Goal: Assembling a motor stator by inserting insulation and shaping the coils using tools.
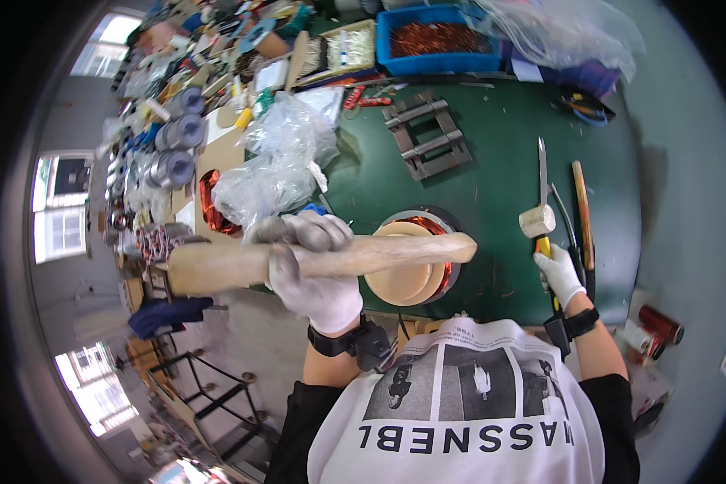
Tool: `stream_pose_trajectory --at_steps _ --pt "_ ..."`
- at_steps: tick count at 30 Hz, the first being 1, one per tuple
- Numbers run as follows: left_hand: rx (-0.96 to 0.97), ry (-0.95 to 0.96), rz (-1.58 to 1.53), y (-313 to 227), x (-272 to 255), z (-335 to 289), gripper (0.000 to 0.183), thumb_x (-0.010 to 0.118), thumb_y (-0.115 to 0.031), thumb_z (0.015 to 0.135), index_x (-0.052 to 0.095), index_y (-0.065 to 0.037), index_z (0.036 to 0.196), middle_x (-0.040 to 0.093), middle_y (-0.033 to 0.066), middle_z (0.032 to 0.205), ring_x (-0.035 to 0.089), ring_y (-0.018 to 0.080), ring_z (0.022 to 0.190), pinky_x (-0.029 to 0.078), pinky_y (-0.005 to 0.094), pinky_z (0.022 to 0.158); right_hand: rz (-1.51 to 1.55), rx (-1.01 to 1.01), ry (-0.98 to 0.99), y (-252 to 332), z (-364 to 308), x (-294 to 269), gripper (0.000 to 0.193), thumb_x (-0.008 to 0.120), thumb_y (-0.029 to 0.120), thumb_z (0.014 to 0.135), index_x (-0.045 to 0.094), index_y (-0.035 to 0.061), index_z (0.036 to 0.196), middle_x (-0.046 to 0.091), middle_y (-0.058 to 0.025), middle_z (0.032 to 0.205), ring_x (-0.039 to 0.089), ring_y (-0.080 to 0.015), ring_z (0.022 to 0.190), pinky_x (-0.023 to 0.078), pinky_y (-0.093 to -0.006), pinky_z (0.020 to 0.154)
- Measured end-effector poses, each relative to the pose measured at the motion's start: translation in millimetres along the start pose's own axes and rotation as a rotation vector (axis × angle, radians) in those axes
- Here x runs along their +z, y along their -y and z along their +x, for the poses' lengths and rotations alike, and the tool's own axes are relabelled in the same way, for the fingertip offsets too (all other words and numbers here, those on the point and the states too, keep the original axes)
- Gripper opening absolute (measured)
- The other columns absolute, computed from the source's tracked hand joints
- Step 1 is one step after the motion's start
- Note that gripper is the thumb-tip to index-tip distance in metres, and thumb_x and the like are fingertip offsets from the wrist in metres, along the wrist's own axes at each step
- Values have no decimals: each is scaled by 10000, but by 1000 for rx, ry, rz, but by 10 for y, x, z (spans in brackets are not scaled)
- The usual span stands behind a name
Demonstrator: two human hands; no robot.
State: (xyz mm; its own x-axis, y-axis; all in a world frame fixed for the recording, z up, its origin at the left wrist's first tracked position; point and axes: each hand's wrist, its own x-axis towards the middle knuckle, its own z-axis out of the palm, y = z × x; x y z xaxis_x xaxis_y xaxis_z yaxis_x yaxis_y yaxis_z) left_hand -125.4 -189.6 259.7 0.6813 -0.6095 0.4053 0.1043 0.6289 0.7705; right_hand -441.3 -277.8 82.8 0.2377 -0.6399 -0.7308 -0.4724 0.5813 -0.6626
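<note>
My left hand (310,270), in a grey-and-white work glove, is closed round a long, flat wooden bar (363,256) held level in front of me. Under the bar's right part is a round tan disc (395,284), with reddish copper wire (445,278) and a dark grey ring (437,216) around it; the bar hides some of this. On the right, my gloved right hand (561,276) is closed on the yellow-and-black handle of a mallet with a whitish cylindrical head (537,220). The mallet is low over the table or resting on it; I cannot tell which.
A dark metal frame (429,135) lies on the green table (500,121). Beyond the mallet are a pointed metal tool (543,165) and a wooden handle (583,214). Clear plastic bags (278,157), wire spools (172,168) and a blue bin (383,40) of copper pieces crowd the left and back.
</note>
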Motion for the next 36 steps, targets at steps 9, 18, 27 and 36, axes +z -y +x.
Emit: stream_pose_trajectory --at_steps 9,18,27,36 --pt "-179 -856 -307 -616 -795 -579 141 520 -247 889 510 -117 835 484 14 578 497 148 494 438 292 479 -507 -638 -211 109 1086 -293 427 623 151 836 498 -28 1203 605 -130 985 591 -236 885 505 -333 771" --pt "16 -972 -139 -692 -656 -1344 81 501 -92 876 500 -59 950 528 40 632 543 153 505 480 290 447 -698 -1252 575 1033 -1089 976 556 582 371 839 507 -72 1167 568 -171 1035 560 -261 958 427 -367 884" --pt "-5 -825 -129 -739 -332 -1352 125 527 -94 883 480 -53 990 529 25 696 531 116 577 459 255 521 -805 -1138 526 750 -1144 1294 555 635 34 672 481 -63 1197 612 -241 909 634 -289 807 488 -354 753" --pt "-182 -216 644 -411 -373 -1319 479 641 -214 822 438 -1 1201 607 161 851 623 242 725 511 342 674 -529 -957 274 528 -926 714 332 591 88 707 524 -67 994 553 -96 773 496 -168 688 453 -309 674"
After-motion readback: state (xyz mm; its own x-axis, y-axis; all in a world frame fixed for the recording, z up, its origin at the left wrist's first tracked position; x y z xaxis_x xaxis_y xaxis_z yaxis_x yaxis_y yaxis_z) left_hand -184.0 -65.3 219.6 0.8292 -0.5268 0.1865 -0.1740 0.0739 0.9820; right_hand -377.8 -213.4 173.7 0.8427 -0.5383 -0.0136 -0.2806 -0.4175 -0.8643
